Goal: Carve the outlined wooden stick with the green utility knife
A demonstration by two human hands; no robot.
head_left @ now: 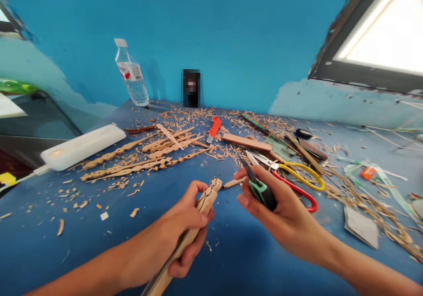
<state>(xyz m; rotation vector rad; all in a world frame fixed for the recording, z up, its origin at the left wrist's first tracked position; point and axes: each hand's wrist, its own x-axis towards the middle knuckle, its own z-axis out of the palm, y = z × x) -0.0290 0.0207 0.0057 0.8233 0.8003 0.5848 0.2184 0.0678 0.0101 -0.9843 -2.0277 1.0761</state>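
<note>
Above the blue counter [231, 265]: you work with both hands raised and apart, your left hand [190, 219] on the wood, your right hand [284, 212] on the tool.
Wooden strip [207, 199]: it sits in your left hand, fingers wrapped around it and thumb along the near side, its shaped tip tilted up and away from you.
Knife [261, 190]: your right hand cups its black-and-green handle loosely, thumb and forefinger apart; the dark blade points up and away, not touching the wood.
Wavy lines: dark curves run along the strip's upper end, and they look like your best guide; shallow cuts that follow them should suit this wood.
Left fingers: they lie close below the tip, so any stroke is safer aimed away from them.
Right grip: firming it before the edge meets the wood would help control.
Scissors [262, 158]: they lie near your right knuckles; mind them as you swing the wrist.
</note>
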